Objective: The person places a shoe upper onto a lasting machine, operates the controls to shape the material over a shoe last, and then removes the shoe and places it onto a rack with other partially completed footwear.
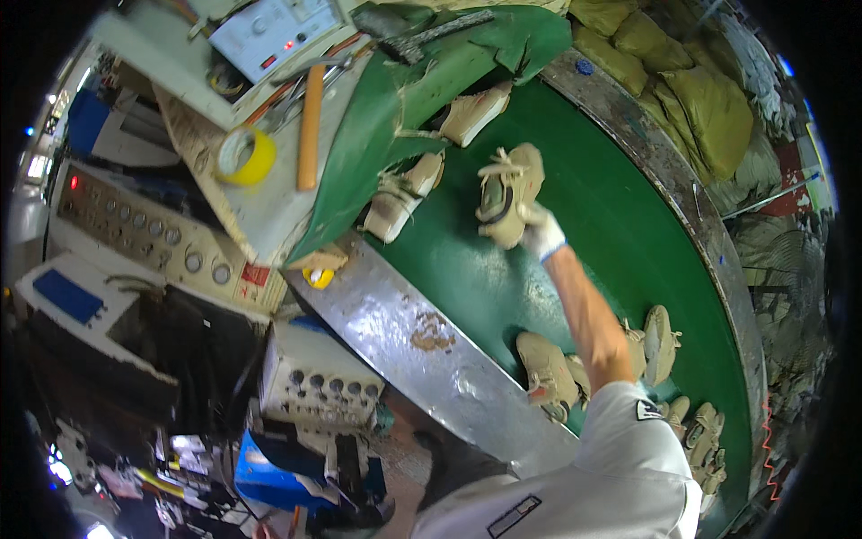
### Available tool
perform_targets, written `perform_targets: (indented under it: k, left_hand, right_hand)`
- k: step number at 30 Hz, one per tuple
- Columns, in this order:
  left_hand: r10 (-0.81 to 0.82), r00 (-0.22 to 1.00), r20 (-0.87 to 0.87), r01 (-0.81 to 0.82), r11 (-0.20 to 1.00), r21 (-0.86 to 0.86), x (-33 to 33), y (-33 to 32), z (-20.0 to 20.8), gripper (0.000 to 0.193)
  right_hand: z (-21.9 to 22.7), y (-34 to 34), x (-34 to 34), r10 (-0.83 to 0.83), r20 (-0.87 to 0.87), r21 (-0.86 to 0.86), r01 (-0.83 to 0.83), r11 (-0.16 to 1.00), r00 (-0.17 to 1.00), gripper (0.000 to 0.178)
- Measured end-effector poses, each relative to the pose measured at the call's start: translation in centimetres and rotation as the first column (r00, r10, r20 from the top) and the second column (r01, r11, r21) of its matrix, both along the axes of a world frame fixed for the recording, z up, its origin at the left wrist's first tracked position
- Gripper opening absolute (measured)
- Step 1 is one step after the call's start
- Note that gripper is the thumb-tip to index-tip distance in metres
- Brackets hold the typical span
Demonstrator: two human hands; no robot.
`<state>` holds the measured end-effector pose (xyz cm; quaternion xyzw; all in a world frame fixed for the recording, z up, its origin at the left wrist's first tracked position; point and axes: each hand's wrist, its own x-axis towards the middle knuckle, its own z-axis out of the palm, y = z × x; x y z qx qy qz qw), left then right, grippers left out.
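My right hand [541, 233], in a white glove, is closed on the heel end of a beige lace-up sneaker [515, 193]. That sneaker is held over a green conveyor belt [620, 242], its opening and laces facing up and its toe pointing away from me. To its left, a pale sneaker [404, 196] lies on the belt beside the green cover's edge. Another light sneaker [474, 114] sits farther off, partly under the cover. Under my forearm, a beige sneaker [546, 373] rests near the belt's metal edge. My left hand is out of view.
A torn green cover [377, 126] drapes over a bench with yellow tape [245, 155] and a wooden-handled hammer [311, 126]. Metal rims [422, 346] border the belt. Several more sneakers [705, 431] lie at right. Control panels [162, 229] stand left; yellowish sacks [700, 108] are piled beyond.
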<state>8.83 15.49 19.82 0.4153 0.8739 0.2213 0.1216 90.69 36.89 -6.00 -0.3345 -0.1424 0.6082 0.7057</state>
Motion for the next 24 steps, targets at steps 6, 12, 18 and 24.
perform_targets:
  k: [6,12,18,24]
  left_hand:
    - [-0.214,0.897,0.386,0.192,0.977,0.095,7.2,10.1,-0.9,0.027]
    - [-0.387,0.305,0.87,0.388,0.885,0.257,13.6,14.6,0.9,0.052]
    - [-0.262,0.206,0.943,0.184,0.957,0.225,1.9,11.7,0.3,0.027]
    - [-0.128,0.415,0.901,-0.181,0.958,0.22,-5.8,8.2,-0.2,0.02]
  right_hand:
    - [4.2,-10.6,-23.0,-0.022,-0.639,-0.038,-0.002,0.999,0.769,0.063]
    - [15.2,-12.2,-41.1,0.327,-0.344,-0.156,-0.397,0.904,0.88,0.055]
    - [23.6,-10.7,-54.9,0.633,-0.095,-0.105,-0.64,0.762,0.769,0.053]
    - [24.2,-9.9,-64.3,0.67,0.119,-0.193,-0.645,0.739,0.733,0.052]
